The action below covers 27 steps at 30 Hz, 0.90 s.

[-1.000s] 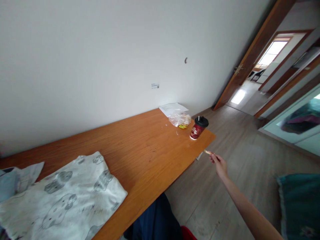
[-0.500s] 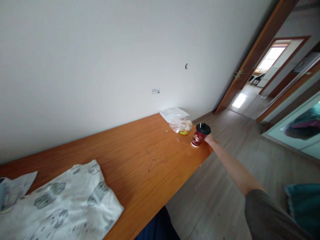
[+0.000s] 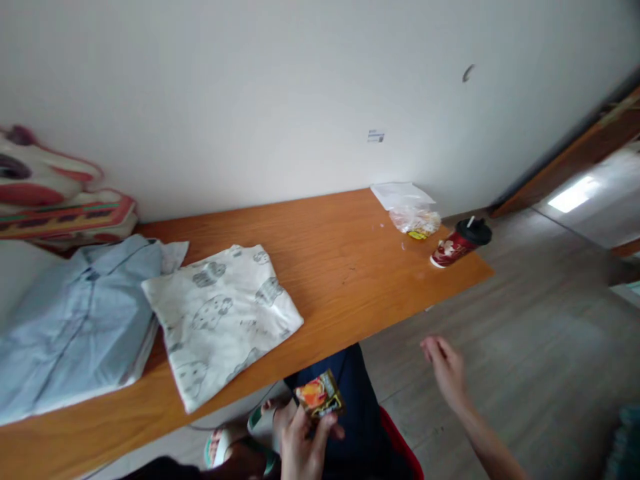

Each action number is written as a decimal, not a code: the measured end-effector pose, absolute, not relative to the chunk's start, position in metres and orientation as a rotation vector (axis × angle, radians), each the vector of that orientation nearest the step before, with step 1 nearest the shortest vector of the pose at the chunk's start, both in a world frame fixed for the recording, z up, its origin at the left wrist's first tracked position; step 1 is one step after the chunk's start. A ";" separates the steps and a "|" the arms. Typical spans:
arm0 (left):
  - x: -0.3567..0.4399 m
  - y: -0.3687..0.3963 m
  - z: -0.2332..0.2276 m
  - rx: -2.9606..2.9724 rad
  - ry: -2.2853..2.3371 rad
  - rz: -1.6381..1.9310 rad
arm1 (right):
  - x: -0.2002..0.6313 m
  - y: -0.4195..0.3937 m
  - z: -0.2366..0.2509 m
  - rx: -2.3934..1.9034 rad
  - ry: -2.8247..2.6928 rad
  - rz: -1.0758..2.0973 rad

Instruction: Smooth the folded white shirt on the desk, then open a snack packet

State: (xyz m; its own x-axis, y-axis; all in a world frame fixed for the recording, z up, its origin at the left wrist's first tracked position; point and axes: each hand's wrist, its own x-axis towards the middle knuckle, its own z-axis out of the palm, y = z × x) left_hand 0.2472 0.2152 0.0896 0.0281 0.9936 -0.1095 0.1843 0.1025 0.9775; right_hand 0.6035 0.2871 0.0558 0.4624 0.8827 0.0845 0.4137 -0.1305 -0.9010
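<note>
— What's in your grip?
— My left hand (image 3: 303, 443) pinches a small packet (image 3: 319, 395), low in front of the table (image 3: 350, 247).
— And the right?
— My right hand (image 3: 447, 368) hangs open and empty over the floor, well short of the cup (image 3: 459, 243).

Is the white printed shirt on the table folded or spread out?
Folded. The white printed shirt lies as a neat flat rectangle with straight creased edges on the table, beside a folded light blue shirt.
</note>
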 end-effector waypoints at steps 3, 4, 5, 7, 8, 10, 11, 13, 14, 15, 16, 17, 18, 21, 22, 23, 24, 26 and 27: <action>0.230 0.213 0.077 1.169 1.340 1.103 | 0.495 0.229 0.064 -1.451 -1.423 1.103; 0.224 0.212 0.078 1.135 1.313 1.115 | 0.465 0.221 0.070 -1.333 -1.518 1.208; 0.217 0.209 0.079 1.099 1.288 1.120 | 0.440 0.218 0.078 -1.244 -1.587 1.260; 0.204 0.200 0.084 1.039 1.255 1.150 | 0.403 0.222 0.090 -1.148 -1.710 1.295; 0.197 0.194 0.087 1.030 1.260 1.158 | 0.392 0.227 0.095 -1.125 -1.781 1.293; 0.184 0.180 0.089 1.028 1.300 1.143 | 0.377 0.237 0.101 -1.054 -1.971 1.294; 0.178 0.172 0.090 1.023 1.314 1.125 | 0.372 0.241 0.103 -0.992 -2.081 1.294; 0.165 0.158 0.092 1.016 1.315 1.088 | 0.364 0.245 0.106 -0.843 -2.268 1.276; 0.159 0.152 0.094 1.029 1.321 1.074 | 0.359 0.245 0.108 -0.770 -2.339 1.255; 0.153 0.147 0.098 1.059 1.338 1.057 | 0.355 0.245 0.109 -0.704 -2.396 1.221; 0.147 0.143 0.103 1.106 1.361 1.032 | 0.350 0.244 0.111 -0.644 -2.438 1.175; 0.141 0.140 0.108 1.163 1.380 1.004 | 0.346 0.243 0.113 -0.596 -2.464 1.124; 0.136 0.138 0.114 1.226 1.383 0.980 | 0.341 0.242 0.115 -0.559 -2.479 1.077; 0.124 0.136 0.127 1.374 1.377 0.988 | 0.331 0.241 0.120 -0.503 -2.469 1.004; 0.122 0.136 0.129 1.404 1.407 1.007 | 0.329 0.242 0.121 -0.497 -2.465 1.000; 0.120 0.137 0.130 1.425 1.457 1.023 | 0.327 0.242 0.123 -0.496 -2.463 0.996; 0.120 0.137 0.130 1.442 1.518 1.032 | 0.325 0.242 0.124 -0.498 -2.464 0.993; 0.119 0.139 0.127 1.498 1.610 1.042 | 0.322 0.243 0.126 -0.536 -2.459 0.980; 0.120 0.140 0.126 1.534 1.637 1.056 | 0.321 0.243 0.126 -0.563 -2.449 0.966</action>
State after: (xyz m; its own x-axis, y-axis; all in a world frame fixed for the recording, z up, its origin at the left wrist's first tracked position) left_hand 0.1197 0.1400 0.1264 -0.1044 0.9924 0.0652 0.4686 -0.0088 0.8834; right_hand 0.3207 0.2425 0.1257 -0.8176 0.5174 0.2526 0.2055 0.6720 -0.7114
